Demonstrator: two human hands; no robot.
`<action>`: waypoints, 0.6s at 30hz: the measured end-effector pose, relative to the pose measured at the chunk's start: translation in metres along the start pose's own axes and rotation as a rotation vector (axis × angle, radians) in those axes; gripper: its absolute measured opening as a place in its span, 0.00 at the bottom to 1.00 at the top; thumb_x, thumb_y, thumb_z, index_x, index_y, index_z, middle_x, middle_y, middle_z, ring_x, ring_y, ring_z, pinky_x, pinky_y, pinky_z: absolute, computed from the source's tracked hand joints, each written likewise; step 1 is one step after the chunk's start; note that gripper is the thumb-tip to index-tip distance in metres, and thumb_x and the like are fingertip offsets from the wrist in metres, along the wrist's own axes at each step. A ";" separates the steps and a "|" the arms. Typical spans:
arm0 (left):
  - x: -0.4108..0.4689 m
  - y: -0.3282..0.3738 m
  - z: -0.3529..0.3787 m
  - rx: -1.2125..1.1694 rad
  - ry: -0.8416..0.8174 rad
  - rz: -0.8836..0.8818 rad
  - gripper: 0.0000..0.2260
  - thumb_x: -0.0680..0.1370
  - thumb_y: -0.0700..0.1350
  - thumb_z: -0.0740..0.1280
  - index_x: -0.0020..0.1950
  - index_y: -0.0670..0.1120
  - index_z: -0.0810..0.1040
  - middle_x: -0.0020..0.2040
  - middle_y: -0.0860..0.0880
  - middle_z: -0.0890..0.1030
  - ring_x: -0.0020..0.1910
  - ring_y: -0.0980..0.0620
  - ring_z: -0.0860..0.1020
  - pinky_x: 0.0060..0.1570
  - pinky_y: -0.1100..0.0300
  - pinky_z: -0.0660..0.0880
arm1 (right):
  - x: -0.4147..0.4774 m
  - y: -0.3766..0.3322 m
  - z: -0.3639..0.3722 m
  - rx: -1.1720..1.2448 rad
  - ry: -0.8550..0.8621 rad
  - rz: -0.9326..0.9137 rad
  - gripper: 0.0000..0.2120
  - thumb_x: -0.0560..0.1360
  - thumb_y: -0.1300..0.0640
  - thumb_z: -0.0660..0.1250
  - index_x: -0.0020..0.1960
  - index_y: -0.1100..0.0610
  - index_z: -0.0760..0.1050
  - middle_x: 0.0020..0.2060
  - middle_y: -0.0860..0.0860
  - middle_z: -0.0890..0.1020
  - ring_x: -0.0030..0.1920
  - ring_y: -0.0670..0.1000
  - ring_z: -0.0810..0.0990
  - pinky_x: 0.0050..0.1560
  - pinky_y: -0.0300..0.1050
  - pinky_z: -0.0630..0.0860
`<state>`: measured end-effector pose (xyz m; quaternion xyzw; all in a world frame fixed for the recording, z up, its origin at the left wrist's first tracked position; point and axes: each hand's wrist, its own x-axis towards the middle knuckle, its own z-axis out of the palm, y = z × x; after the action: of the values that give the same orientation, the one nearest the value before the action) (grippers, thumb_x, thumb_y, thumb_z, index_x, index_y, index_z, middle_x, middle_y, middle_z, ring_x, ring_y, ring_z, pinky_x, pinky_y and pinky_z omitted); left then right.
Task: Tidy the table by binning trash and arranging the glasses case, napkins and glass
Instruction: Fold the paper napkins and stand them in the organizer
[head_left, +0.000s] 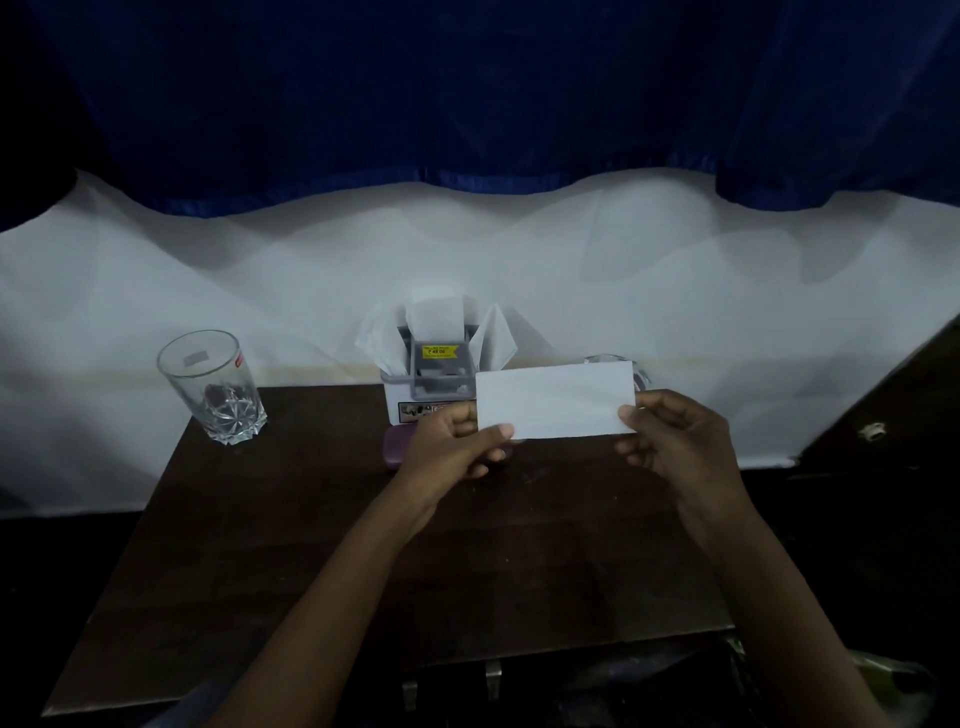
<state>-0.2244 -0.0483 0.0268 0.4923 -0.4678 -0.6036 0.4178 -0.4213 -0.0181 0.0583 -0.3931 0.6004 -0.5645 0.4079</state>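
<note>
A folded white napkin (555, 399) is held level above the dark wooden table (291, 530). My left hand (457, 441) pinches its left end and my right hand (670, 441) pinches its right end. Behind it stands a grey napkin holder (435, 371) with several white napkins sticking up. A purple glasses case (396, 448) lies in front of the holder, mostly hidden by my left hand. A clear drinking glass (213, 387) stands upright at the table's far left corner. A second clear glass object (608, 359) peeks out behind the napkin.
A white cloth (727, 291) covers the wall behind the table, with a dark blue curtain (467, 93) above it. A dark bag (883, 675) sits low at the right, beside the table's near corner. The surroundings are dim.
</note>
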 end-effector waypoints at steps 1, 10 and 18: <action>0.000 0.000 0.000 -0.013 0.012 -0.003 0.05 0.74 0.40 0.69 0.44 0.50 0.78 0.33 0.56 0.83 0.28 0.63 0.78 0.30 0.69 0.73 | 0.000 0.000 0.001 0.000 -0.003 -0.001 0.10 0.72 0.67 0.67 0.38 0.54 0.76 0.23 0.46 0.80 0.22 0.42 0.77 0.25 0.33 0.73; 0.004 -0.005 -0.004 0.182 0.002 0.034 0.04 0.76 0.47 0.67 0.46 0.48 0.79 0.37 0.54 0.83 0.32 0.61 0.79 0.35 0.66 0.75 | -0.001 0.001 0.006 0.070 -0.079 0.036 0.11 0.71 0.69 0.67 0.40 0.53 0.78 0.38 0.48 0.82 0.43 0.48 0.81 0.45 0.42 0.80; 0.002 0.001 -0.024 -0.007 0.173 0.049 0.12 0.74 0.39 0.69 0.32 0.40 0.72 0.38 0.41 0.83 0.37 0.52 0.84 0.41 0.59 0.81 | 0.002 0.002 0.043 0.092 -0.037 -0.023 0.12 0.71 0.73 0.65 0.39 0.57 0.76 0.35 0.50 0.81 0.36 0.48 0.80 0.34 0.35 0.79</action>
<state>-0.2011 -0.0542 0.0258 0.5295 -0.4398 -0.5499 0.4731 -0.3813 -0.0349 0.0553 -0.3913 0.5614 -0.5888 0.4301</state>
